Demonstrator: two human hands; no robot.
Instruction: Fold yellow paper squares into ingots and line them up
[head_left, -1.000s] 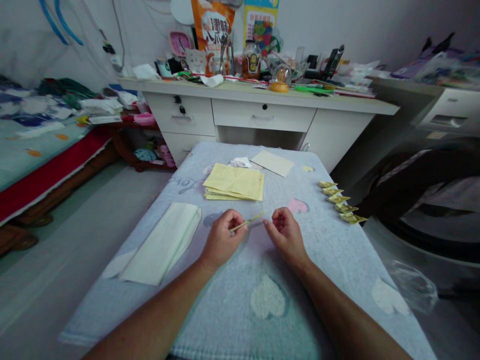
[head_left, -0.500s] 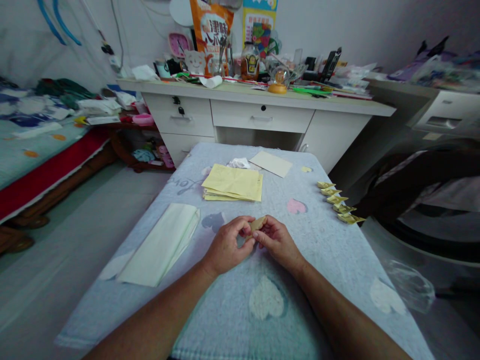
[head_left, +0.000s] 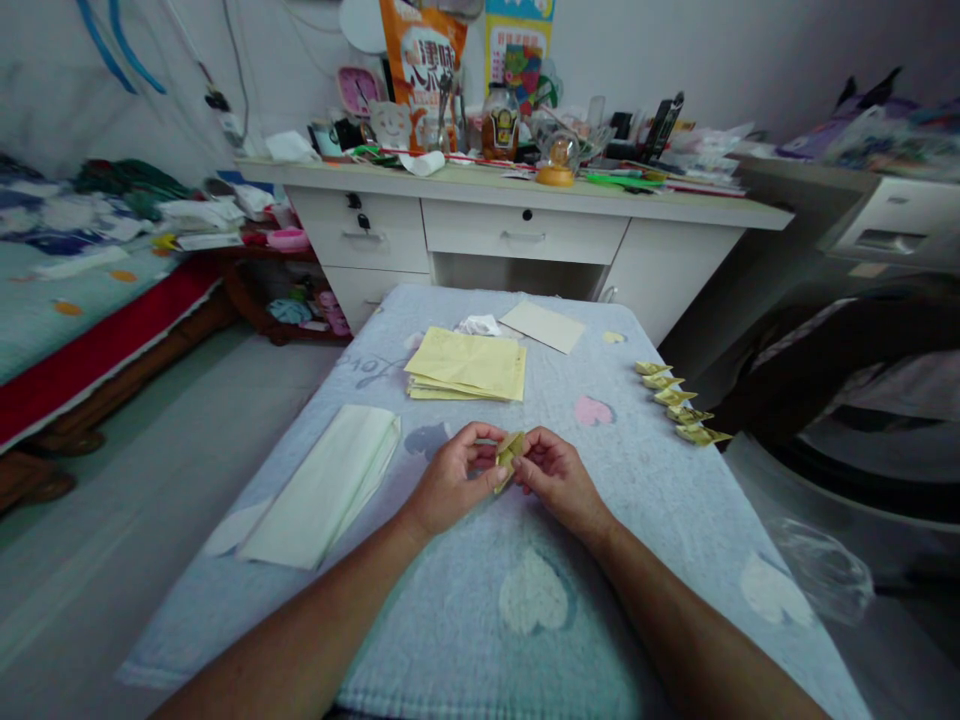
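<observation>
Over the middle of the cloth-covered table (head_left: pixel 465 620), a small folded piece of yellow paper (head_left: pixel 510 456) is pinched between my two hands. My left hand (head_left: pixel 459 478) grips its left side, thumb in front and fingers behind. On the other side, my right hand (head_left: pixel 559 478) holds it by thumb and fingertips. Beyond my hands lies a stack of yellow paper sheets (head_left: pixel 469 362). Several folded yellow paper boats (head_left: pixel 679 400) stand in a row along the table's right edge.
A folded pale green cloth or paper (head_left: pixel 326 485) lies at the left. Farther back are a crumpled white tissue (head_left: pixel 478 325) and a cream card (head_left: pixel 543 327). Behind stands a cluttered white desk (head_left: pixel 525 225); at the right, a front-loading washing machine (head_left: pixel 892 225).
The folded yellow paper has turned more upright and now shows an opened inner face. My left fingers have spread a little, and both hands have shifted only slightly.
</observation>
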